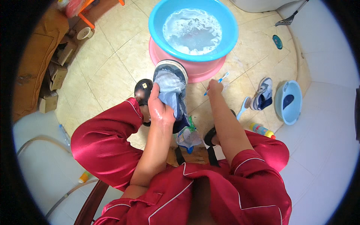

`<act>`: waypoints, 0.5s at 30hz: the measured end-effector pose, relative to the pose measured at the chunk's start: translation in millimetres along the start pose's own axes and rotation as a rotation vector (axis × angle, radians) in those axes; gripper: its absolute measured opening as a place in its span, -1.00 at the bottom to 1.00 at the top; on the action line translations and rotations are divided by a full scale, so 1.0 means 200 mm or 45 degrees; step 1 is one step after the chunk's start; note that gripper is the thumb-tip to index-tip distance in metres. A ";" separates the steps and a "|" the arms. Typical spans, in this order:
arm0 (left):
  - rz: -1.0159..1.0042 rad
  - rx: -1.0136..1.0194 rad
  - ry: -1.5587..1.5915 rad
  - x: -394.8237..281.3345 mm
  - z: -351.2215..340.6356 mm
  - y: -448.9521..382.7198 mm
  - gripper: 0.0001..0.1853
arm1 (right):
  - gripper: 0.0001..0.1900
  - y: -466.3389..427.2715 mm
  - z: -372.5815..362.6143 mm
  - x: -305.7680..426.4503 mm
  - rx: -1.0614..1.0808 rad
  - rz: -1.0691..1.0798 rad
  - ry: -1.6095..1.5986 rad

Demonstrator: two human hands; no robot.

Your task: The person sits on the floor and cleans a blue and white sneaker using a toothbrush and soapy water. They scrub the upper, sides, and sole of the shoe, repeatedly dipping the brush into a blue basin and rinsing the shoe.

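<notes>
My left hand point(161, 106) grips a dark blue and grey sneaker point(171, 74), with whitish foam on its upper and the toe pointing away from me. To its right, my right hand point(215, 87) is closed around a blue and white toothbrush point(224, 76), low near the floor tiles. Beyond both hands, a blue plastic basin point(153, 28) of sudsy water rests on an upturned-looking pink tub point(194, 71). A second sneaker point(263, 94) lies on the floor at the right, beside a light blue scrub brush point(244, 107).
A small light blue basin point(298, 105) with a dark insole in it stands by the right wall. Near my right knee lies a yellow-capped bottle point(261, 130). An opened plastic packet point(189, 138) is between my feet. Cardboard boxes point(57, 76) and a hose point(46, 138) are at the left.
</notes>
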State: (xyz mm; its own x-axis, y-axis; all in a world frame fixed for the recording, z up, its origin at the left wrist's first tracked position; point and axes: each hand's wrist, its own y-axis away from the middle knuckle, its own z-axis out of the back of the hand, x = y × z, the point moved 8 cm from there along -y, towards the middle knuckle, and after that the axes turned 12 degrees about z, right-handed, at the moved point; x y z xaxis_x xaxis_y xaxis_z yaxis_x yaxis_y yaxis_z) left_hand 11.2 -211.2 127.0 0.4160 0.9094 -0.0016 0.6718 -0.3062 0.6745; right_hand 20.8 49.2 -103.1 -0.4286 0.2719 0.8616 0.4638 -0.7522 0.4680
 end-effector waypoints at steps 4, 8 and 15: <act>0.061 0.025 -0.082 0.02 -0.03 0.02 -0.56 | -0.86 -0.11 -0.14 -0.58 0.100 -0.248 0.084; 0.155 0.064 -0.086 0.07 -0.05 0.01 -0.56 | -0.92 -0.32 -0.18 -0.77 -0.006 -0.146 0.380; 0.159 0.095 -0.082 0.07 -0.04 0.01 -0.58 | -0.89 -0.27 -0.19 -0.63 -0.081 -0.121 0.547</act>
State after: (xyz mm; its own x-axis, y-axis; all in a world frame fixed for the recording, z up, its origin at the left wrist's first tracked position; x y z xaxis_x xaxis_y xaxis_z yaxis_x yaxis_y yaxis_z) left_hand 13.7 -196.5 133.6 0.5362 0.8436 0.0302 0.6547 -0.4382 0.6159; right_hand 19.8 33.0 -245.3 -0.7563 0.0777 0.6496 0.3641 -0.7749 0.5167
